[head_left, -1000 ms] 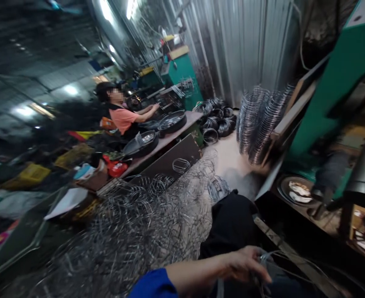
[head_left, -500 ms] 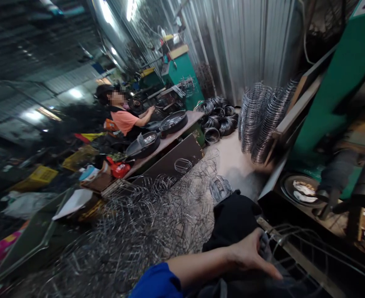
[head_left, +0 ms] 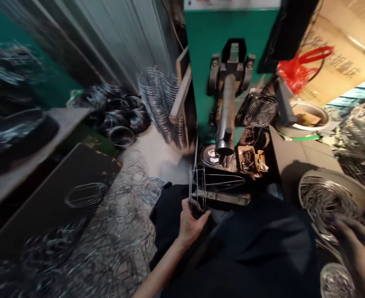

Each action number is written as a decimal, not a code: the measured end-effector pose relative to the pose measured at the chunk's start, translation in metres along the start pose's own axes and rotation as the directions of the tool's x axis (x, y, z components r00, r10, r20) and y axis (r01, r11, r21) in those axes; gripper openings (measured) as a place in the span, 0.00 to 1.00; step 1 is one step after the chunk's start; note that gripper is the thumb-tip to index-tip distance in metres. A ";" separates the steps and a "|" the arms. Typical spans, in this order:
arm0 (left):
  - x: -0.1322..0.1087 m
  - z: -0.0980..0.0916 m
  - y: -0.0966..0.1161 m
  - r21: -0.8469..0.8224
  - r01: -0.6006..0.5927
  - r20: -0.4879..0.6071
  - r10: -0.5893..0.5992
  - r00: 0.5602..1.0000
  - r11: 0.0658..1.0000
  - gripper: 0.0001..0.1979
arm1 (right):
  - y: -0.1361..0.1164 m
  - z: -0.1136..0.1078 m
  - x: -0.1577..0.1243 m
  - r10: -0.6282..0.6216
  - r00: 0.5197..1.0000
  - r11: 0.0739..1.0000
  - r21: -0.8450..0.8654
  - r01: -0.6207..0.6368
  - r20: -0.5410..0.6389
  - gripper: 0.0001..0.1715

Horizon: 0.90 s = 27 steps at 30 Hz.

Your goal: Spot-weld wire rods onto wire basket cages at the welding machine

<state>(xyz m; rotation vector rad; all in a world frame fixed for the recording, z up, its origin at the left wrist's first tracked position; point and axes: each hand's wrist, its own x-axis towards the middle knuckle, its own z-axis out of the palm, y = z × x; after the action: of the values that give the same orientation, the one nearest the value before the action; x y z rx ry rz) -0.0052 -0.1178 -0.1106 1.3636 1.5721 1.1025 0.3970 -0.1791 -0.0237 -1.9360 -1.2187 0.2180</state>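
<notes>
My left hand (head_left: 191,221) is closed around the lower part of a small wire frame (head_left: 204,182), held upright above my dark-clothed lap. A long wire loop reaches rightward from the frame. At the right, my right hand (head_left: 358,246) is blurred, with its fingers stretched out over a round basin (head_left: 305,186) of bent wire pieces (head_left: 322,198). Whether its fingertips touch the wire I cannot tell. Straight ahead stands a green machine (head_left: 201,82) with a thick metal cylinder (head_left: 227,109) pointing toward me.
Stacked wire rings (head_left: 159,103) lean left of the machine beside a wooden board (head_left: 182,93). Loose wire frames (head_left: 108,244) cover the floor at left, beside a bench (head_left: 67,118). A small cardboard box (head_left: 247,159) and a pot (head_left: 309,126) stand near the machine.
My view has swung right, from the co-worker and bench to the machine. My left hand now shows upright with the wire frame, and my right hand has come into view over the basin.
</notes>
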 end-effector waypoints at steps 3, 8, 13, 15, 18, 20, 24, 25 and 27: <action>-0.003 0.005 0.004 0.038 -0.021 -0.016 0.021 1.000 0.999 0.22 | -0.049 0.044 0.026 -0.082 0.966 0.987 0.151 0.046 0.244 0.13; -0.005 0.006 0.011 0.057 -0.029 -0.026 0.031 0.999 0.998 0.22 | -0.134 0.125 0.042 -0.615 0.646 0.788 0.319 0.527 0.452 0.15; -0.004 0.005 0.010 0.045 -0.022 -0.027 0.023 0.999 0.999 0.21 | -0.132 0.167 0.035 -0.668 0.531 0.690 0.167 0.705 0.521 0.16; -0.003 0.005 0.009 0.041 -0.030 -0.028 0.032 0.999 0.999 0.21 | -0.127 0.173 0.033 -0.673 0.531 0.664 0.104 0.740 0.515 0.17; 0.000 0.006 0.006 0.024 -0.033 -0.036 0.034 0.999 0.999 0.21 | -0.127 0.174 0.032 -0.709 0.527 0.620 0.057 0.783 0.468 0.19; 0.001 0.005 0.006 0.006 -0.033 -0.048 0.034 0.998 0.999 0.22 | -0.132 0.172 0.034 -0.735 0.522 0.609 0.081 0.789 0.432 0.18; 0.003 0.005 0.007 0.002 -0.067 -0.077 0.067 0.995 0.998 0.22 | -0.143 0.169 0.040 -0.759 0.531 0.623 0.185 0.760 0.376 0.13; 0.003 0.005 0.007 0.001 -0.080 -0.083 0.080 0.993 0.997 0.22 | -0.145 0.169 0.042 -0.761 0.532 0.626 0.203 0.753 0.371 0.13; 0.006 0.005 0.007 -0.004 -0.098 -0.092 0.097 0.991 0.995 0.21 | -0.148 0.170 0.046 -0.766 0.530 0.624 0.223 0.749 0.364 0.12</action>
<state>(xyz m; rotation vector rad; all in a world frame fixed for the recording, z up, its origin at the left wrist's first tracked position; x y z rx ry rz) 0.0013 -0.1109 -0.1061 1.4145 1.5775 1.2449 0.2313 -0.0202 -0.0168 -1.1533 -2.2332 0.1994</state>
